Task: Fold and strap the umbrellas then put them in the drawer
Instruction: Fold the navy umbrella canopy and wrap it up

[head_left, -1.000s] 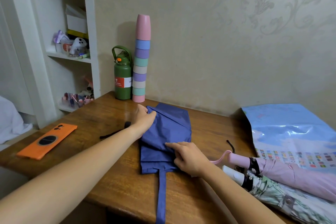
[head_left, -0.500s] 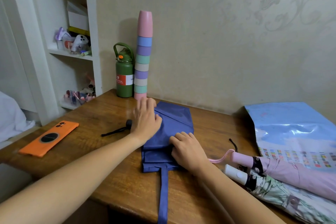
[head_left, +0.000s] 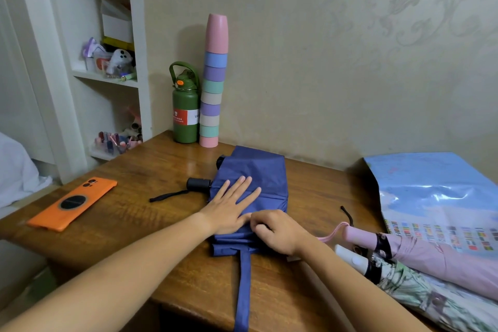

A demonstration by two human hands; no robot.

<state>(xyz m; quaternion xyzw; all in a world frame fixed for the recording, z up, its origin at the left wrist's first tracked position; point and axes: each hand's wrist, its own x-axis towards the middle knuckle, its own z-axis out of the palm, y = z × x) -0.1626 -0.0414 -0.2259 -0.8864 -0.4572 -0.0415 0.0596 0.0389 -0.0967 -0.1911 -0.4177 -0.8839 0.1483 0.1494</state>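
1. Two hands work a blue umbrella (head_left: pixel 258 178) lying mid-desk (head_left: pixel 140 175).
2. Left hand (head_left: pixel 229 207) presses flat on its cloth, fingers straight.
3. Right hand (head_left: pixel 280 232) pinches the near fold, fingers curled.
4. Its strap (head_left: pixel 244 288) hangs over the near edge.

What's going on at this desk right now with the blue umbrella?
A person is folding the blue umbrella on the wooden desk. The left hand presses flat on the canopy while the right hand pinches the fabric at its near edge. Its strap hangs loose over the desk's front edge, not yet fastened. A pink umbrella and a patterned umbrella lie to the right.
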